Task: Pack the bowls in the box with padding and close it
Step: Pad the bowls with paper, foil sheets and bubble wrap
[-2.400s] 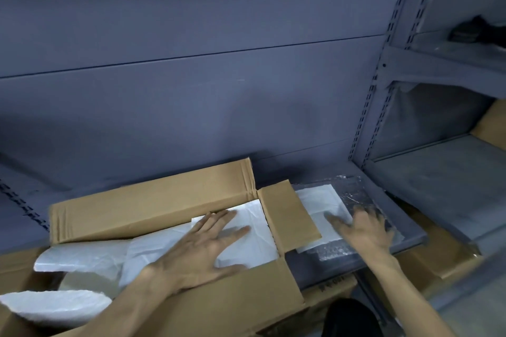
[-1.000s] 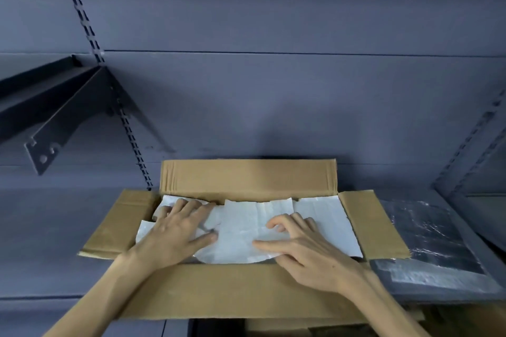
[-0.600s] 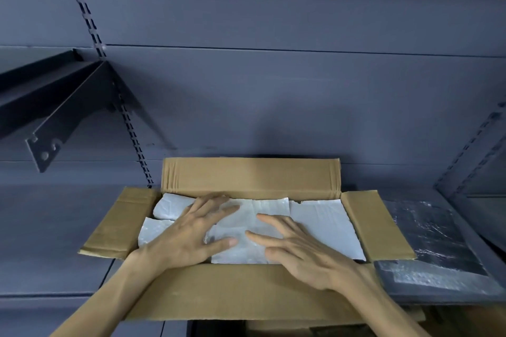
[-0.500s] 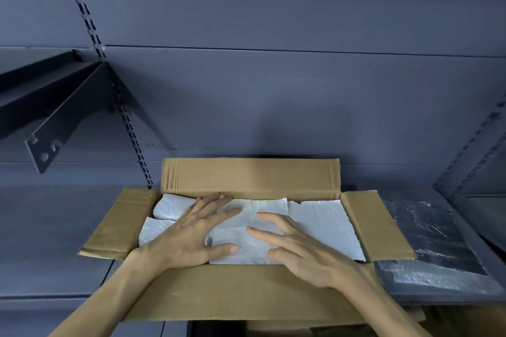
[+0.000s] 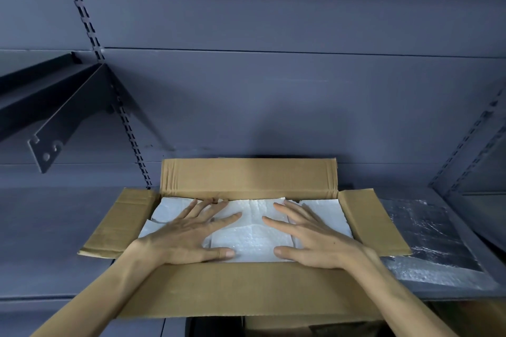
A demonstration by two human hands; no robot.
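Left hand [image 5: 186, 238] flat, palm down, fingers [image 5: 219, 220] spread, pressing white foam padding [image 5: 246, 243] inside open cardboard box [image 5: 246, 290]. Right hand [image 5: 315, 241] mirrors it, fingers spread flat on same padding. Padding lies under both palms, fills box top. Bowls not visible. Four flaps open. Box sits on grey shelf [image 5: 54, 227]; bubble wrap sheet [image 5: 430, 235] just right of box.

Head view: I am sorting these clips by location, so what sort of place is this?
Probably a stockroom or warehouse packing spot. Grey metal shelving with slotted uprights and a shelf bracket lines the wall, and an open cardboard box topped with white foam padding sits on a shelf beside bubble wrap.
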